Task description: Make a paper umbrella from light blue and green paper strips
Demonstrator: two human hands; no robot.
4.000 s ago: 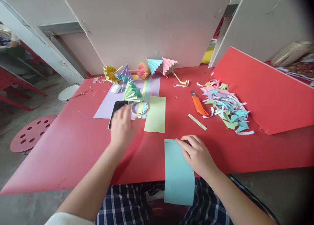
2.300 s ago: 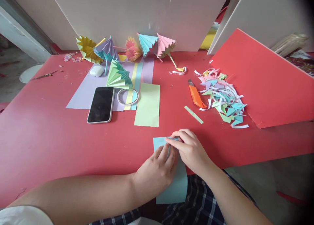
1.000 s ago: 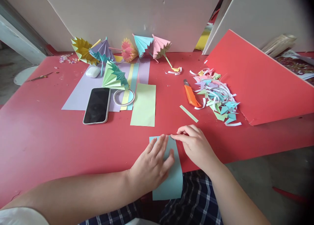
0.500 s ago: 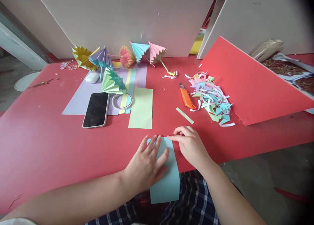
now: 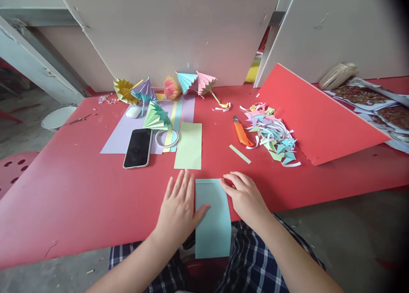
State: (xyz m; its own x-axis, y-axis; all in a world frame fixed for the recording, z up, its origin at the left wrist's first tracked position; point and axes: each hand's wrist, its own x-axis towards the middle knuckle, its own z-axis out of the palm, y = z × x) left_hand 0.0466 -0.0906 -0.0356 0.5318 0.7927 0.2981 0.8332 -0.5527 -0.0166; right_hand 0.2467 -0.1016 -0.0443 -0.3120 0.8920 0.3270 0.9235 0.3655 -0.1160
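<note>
A light blue paper sheet (image 5: 212,224) lies upright before me, its near end hanging past the table edge over my lap. Across its far end runs a narrow folded strip or crease. My left hand (image 5: 179,203) is flat with fingers stretched along the sheet's left edge, the thumb resting on the paper. At the far right corner, my right hand (image 5: 244,195) has its fingers curled and closed on the paper's edge. Just beyond the sheet is a pale green paper rectangle (image 5: 188,146).
Behind are a phone (image 5: 138,149), a tape roll (image 5: 159,144), a lilac sheet (image 5: 116,135) and several folded paper umbrellas (image 5: 156,116). To the right lie a green strip (image 5: 240,154), an orange cutter (image 5: 242,133), paper scraps (image 5: 277,133) and a leaning red board (image 5: 316,118).
My left hand has slid left off the middle of the blue sheet to its left edge. The right hand stays at the far right corner. The view has shifted slightly.
</note>
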